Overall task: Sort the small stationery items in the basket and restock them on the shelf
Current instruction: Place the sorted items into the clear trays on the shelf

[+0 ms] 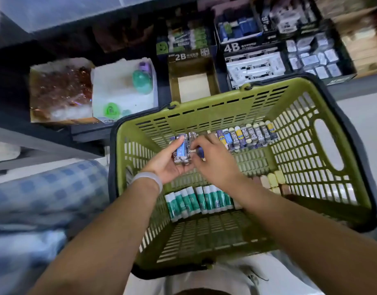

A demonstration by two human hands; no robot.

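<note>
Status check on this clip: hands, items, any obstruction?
Left hand holds a stack of 2B packs; right hand pinches another. Both over the green basket. Nothing blocks the empty 2B box.

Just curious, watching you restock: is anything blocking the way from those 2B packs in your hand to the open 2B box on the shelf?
Nothing visible. The left hand holds the 2B packs inside the basket; only its far wall stands between them and the 2B box, whose top is open.

We see the green slatted basket (323, 167) tilted toward the shelf (140, 52). Inside it: 2B erasers (250, 135) rowed along the far wall, green-white erasers (196, 201) along the near side, pale erasers (272, 180) at the right.
</note>
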